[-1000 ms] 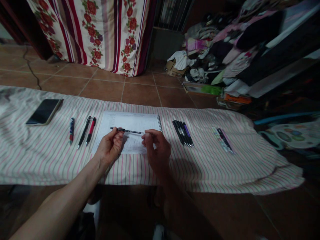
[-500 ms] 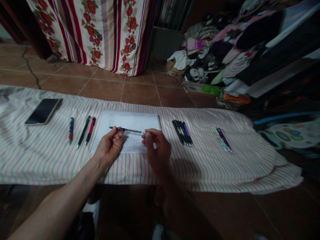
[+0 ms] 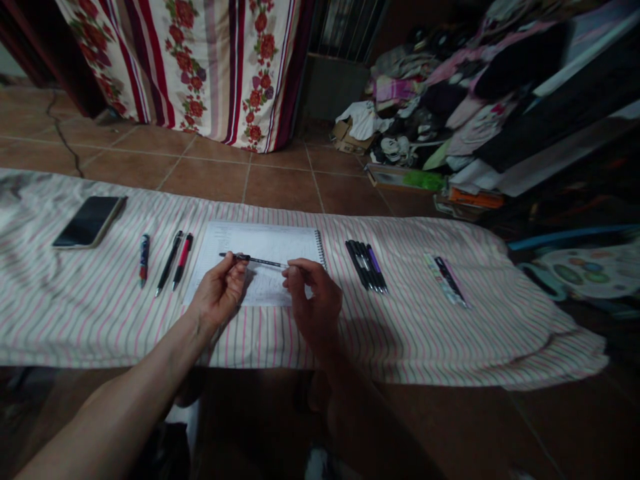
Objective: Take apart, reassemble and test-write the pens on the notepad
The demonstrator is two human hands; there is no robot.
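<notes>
Between my two hands a slim black pen (image 3: 267, 262) is held level above an open spiral notebook (image 3: 270, 235). My left hand (image 3: 223, 287) pinches its dark, capped-looking end. At the other, clearer end, my right hand (image 3: 315, 293) closes thumb and fingers on the tip, which they partly hide. Handwriting or print covers the notebook page, too faint to read. To the left lie a blue-and-red pen (image 3: 144, 260), a black pen (image 3: 169, 263) and a red-and-black pen (image 3: 183, 261). Right of the notebook lies a row of several dark pens (image 3: 361, 265), one of them purple.
A phone (image 3: 89, 221) lies at the left on the striped cloth (image 3: 425, 347). Slim patterned items (image 3: 450, 281) lie toward the right. Beyond are a floral curtain (image 3: 215, 73), heaped clothes (image 3: 440, 100), a cardboard box (image 3: 350, 139) and a stool-like seat (image 3: 590, 272).
Both hands and the pen hold nearly the same position. The surroundings shift very slightly in view.
</notes>
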